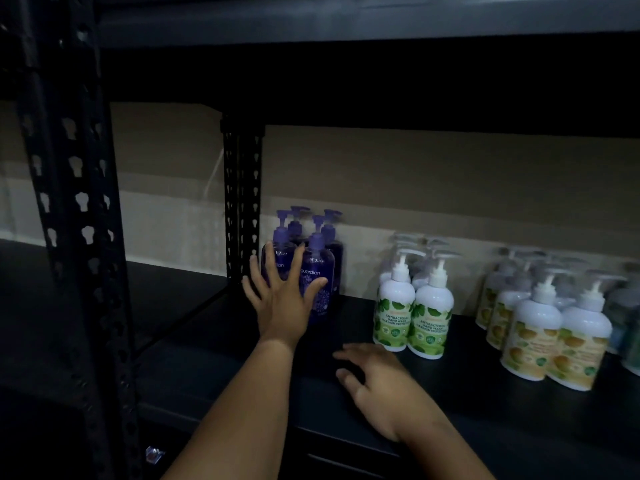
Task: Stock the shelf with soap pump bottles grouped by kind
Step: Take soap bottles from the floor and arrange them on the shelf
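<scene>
Nearest the camera, the right hand (375,386) hovered low over the front of the dark shelf (467,403), its fingers loosely curled and holding nothing; whether the fingertips touched the board could not be told in the dim light. A little further in, the left hand (282,299) was spread flat, fingers straight and fanned, against the front of the purple pump bottles (317,268), which stood in a tight cluster at the left end of the shelf, just beside the perforated black upright (242,202). The step looked like squaring that group back and toward the post. To do it well, the push should stay low on the bottle bodies rather than near the pumps, be slow and even across both front bottles, and stop once the rear ones neared the back panel (450,174), since tall narrow bottles tip easily. Further right stood the white bottles with green labels (412,313), well apart from the purple ones, and beyond them the white bottles with yellow labels (554,334), each kind in its own block.
</scene>
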Demonstrator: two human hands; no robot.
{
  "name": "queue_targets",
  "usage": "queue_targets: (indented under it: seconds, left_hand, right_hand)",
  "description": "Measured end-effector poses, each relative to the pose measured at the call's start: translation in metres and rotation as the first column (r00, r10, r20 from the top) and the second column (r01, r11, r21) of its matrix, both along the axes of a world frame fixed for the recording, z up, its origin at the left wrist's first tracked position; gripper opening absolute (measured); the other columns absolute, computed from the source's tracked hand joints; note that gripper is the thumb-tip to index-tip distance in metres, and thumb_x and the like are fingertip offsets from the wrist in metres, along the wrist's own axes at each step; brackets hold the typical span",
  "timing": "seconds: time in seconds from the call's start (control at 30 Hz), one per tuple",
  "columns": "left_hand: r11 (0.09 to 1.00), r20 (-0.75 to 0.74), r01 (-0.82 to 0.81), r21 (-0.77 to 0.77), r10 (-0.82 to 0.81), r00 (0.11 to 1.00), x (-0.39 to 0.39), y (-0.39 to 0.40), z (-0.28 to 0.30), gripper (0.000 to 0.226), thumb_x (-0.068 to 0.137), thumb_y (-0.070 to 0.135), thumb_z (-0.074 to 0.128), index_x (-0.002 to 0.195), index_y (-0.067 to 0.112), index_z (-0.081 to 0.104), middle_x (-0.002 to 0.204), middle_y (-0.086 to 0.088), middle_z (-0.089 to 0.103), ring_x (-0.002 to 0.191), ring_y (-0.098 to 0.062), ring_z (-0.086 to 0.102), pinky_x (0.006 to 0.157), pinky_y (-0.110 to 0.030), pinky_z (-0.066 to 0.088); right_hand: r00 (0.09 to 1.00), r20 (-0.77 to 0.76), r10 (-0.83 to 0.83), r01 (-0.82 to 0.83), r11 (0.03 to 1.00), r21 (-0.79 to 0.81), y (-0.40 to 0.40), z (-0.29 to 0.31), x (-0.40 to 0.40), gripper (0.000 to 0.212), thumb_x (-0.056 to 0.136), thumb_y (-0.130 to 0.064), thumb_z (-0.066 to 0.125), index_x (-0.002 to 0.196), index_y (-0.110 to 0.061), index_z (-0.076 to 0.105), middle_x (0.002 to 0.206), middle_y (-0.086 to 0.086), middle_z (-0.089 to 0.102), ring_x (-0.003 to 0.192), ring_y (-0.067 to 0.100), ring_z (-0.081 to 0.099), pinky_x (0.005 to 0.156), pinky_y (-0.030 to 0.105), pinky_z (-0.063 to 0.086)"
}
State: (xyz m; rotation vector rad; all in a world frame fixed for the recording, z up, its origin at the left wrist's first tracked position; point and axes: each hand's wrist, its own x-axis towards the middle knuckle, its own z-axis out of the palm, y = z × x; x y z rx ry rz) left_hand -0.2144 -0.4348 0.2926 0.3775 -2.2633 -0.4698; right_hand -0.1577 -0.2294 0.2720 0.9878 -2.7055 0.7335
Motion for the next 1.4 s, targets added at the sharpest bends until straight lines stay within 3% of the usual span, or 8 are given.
queue_targets:
  seconds: [0.4,0.83,1.1,1.4]
  left_hand:
    - [0.999,0.071,-0.034,-0.03,0.036,0.997,-0.0049,0.0002,0.0013,0.08,0.087,0.079,0.015,0.159,0.05,-0.006,0.165,-0.004,-0.033,0.155,-0.038,-0.019,0.122,-0.065,0.003]
    - [0.991,0.081,-0.102,-0.089,0.109,0.991,-0.0005,0.0018,0.0047,0.086,0.081,0.082,0.001,0.159,0.047,-0.003,0.169,-0.01,-0.021,0.156,-0.04,-0.012,0.12,-0.065,0.011]
    - [0.974,0.028,-0.169,-0.15,0.175,0.984,-0.0008,0.0022,0.0032,0.083,0.086,0.083,0.008,0.16,0.044,0.012,0.171,-0.013,-0.002,0.156,-0.04,0.005,0.116,-0.065,0.024]
    - [0.987,0.044,-0.11,-0.119,0.116,0.992,0.0016,0.0037,0.0003,0.088,0.09,0.083,0.019,0.162,0.039,-0.007,0.171,-0.012,-0.013,0.157,-0.04,-0.004,0.117,-0.064,0.022]
  right_hand:
    - [1.0,-0.004,0.004,-0.004,1.0,-0.012,0.0011,0.0017,0.0015,0.04,0.102,-0.04,0.051,0.14,-0.033,0.056,0.15,-0.011,0.046,0.14,0.001,0.035,0.11,0.009,0.019]
    - [1.0,0.008,-0.003,0.003,1.0,-0.003,0.0008,0.0022,0.0001,0.038,0.101,-0.04,0.052,0.139,-0.033,0.057,0.15,-0.011,0.048,0.139,0.002,0.036,0.113,0.012,0.023]
    - [1.0,0.017,-0.009,0.009,1.0,-0.006,0.0014,0.0012,0.0007,0.038,0.101,-0.041,0.052,0.137,-0.034,0.058,0.149,-0.011,0.048,0.139,0.003,0.038,0.114,0.014,0.024]
    - [1.0,0.009,-0.023,0.022,1.0,0.017,0.0004,0.0046,0.0032,0.039,0.1,-0.043,0.052,0.137,-0.033,0.059,0.147,-0.01,0.05,0.137,0.004,0.041,0.112,0.014,0.027]
